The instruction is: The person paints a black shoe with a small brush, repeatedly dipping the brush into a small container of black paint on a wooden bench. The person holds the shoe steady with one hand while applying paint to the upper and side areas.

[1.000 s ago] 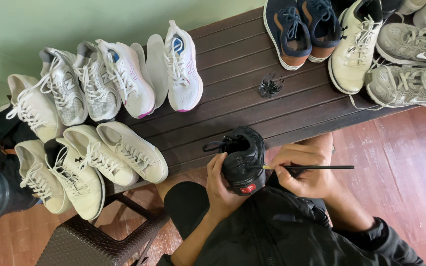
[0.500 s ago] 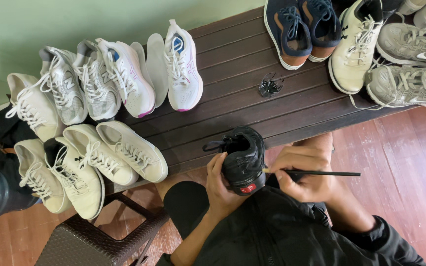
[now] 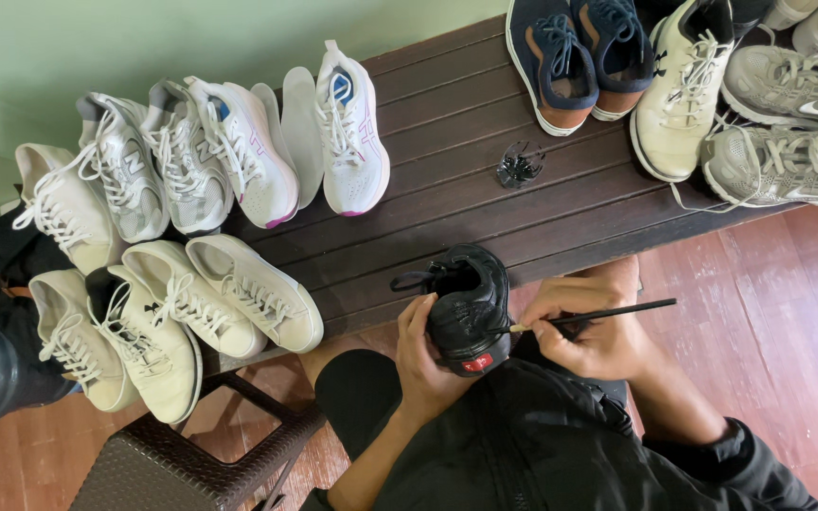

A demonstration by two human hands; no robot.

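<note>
Two hands work close together just off the near edge of the tabletop [image 3: 485,203], over the person's lap. The left hand [image 3: 425,364] is wrapped around the black shoe [image 3: 466,308], cupping its sole and heel from below so that the opening faces up and toward the tabletop; that grip seems meant to keep the shoe steady and its side turned to the tool. The right hand [image 3: 591,331] is closed in a pen-like pinch on a thin black brush [image 3: 598,313], whose pale tip touches the shoe's side while the handle points out to the right. Both wrists are bent inward, forearms coming up from the dark clothing below.

White and cream sneakers [image 3: 191,208] crowd the left end of the tabletop, some spilling onto a woven stool [image 3: 172,464] beside it. Navy shoes [image 3: 570,57] and grey and cream trainers [image 3: 788,123] sit along the far right corner. A small dark clip-like object [image 3: 520,166] lies alone near the middle.
</note>
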